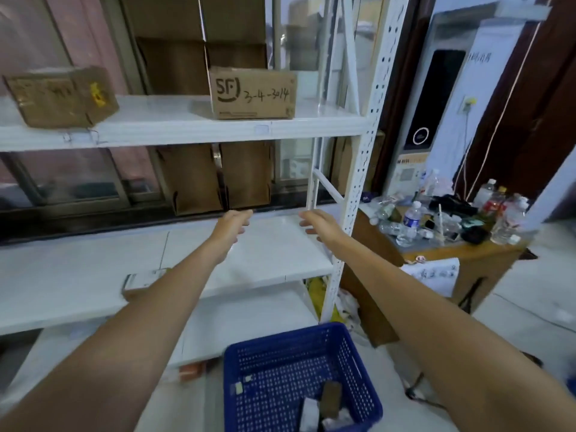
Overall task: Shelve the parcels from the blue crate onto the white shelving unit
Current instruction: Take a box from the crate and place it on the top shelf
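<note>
The white shelving unit (187, 129) fills the left and middle of the view. On its upper shelf sit a brown SF-marked box (252, 93) and a worn brown box (60, 96) at the left. A small flat parcel (141, 280) lies on the middle shelf, partly hidden by my left forearm. My left hand (232, 227) and my right hand (318, 224) reach over the middle shelf, both empty with fingers apart. The blue crate (299, 378) stands on the floor below, holding a few small parcels (324, 406).
A wooden table (467, 254) at the right carries several bottles and clutter. A tall white machine with a dark screen (436, 98) stands behind it. Brown cardboard boxes (215, 176) lean behind the shelving against a window. A small red-brown item (193, 371) lies under the lowest shelf.
</note>
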The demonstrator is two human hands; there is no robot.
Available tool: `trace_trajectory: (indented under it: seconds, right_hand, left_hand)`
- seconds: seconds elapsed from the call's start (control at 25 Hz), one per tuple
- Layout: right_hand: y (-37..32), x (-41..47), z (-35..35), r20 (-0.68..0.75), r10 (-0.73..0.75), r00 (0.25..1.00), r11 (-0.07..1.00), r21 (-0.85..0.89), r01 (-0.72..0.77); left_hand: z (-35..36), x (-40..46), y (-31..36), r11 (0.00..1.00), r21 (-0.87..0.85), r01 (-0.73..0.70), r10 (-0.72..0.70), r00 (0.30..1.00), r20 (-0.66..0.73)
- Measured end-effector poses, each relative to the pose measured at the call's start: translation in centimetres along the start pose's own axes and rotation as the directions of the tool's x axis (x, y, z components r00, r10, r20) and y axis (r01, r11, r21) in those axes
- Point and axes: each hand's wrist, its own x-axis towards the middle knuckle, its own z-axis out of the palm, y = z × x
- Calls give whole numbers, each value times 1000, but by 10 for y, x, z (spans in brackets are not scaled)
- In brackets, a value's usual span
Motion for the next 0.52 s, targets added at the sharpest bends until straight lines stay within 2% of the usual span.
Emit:
trace_trajectory:
  seconds: [0.2,0.32,0.52]
  right_hand:
    - [68,20,-22,14,84,996,995,-46,-83]
    - [118,34,-17,27,191,981,979,-82,-188]
    - [205,61,-4,46,293,955,944,-176,-281]
  left_hand:
    - [49,4,-46,992,36,118,-120,992,40]
    - [66,20,-85,978,48,202,-205,974,97]
    - [91,44,-158,947,100,305,-318,935,159]
